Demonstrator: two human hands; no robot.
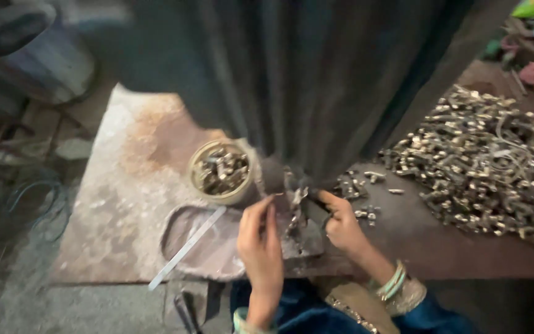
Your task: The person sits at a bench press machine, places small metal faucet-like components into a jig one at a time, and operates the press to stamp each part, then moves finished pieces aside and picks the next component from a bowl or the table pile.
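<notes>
head view, hands: the left hand (259, 238) is raised with fingers pinched narrow on a small metal piece (273, 196) at the fingertips; the right hand (341, 222) is curled shut around the dark fixture (296, 213) standing between both hands, bangles seen on that wrist

head view, the key relation: the small metal piece is held just left of the dark fixture, nearly touching; the fixture's long axis runs roughly upright, top tilted away from the person; the left hand is the nearer one to the piece, the right is already on the fixture itself; whether anything is clamped in the fixture can't be told, too blurry

head view, parts supply: a round tin (220, 171) filled with small metal parts is set just up-left of the left hand; a few loose parts (360, 185) are scattered just beyond the right hand; a big heap of metal fittings (483, 161) is spread well to the right

head view, edges and room: a flat metal strip (186, 247) is laid diagonally near the front edge of the rusty plate (118, 204); a big dark machine body (316, 74) looms right over the fixture, so headroom is tight; open space is left mostly to the left of the tin
</notes>
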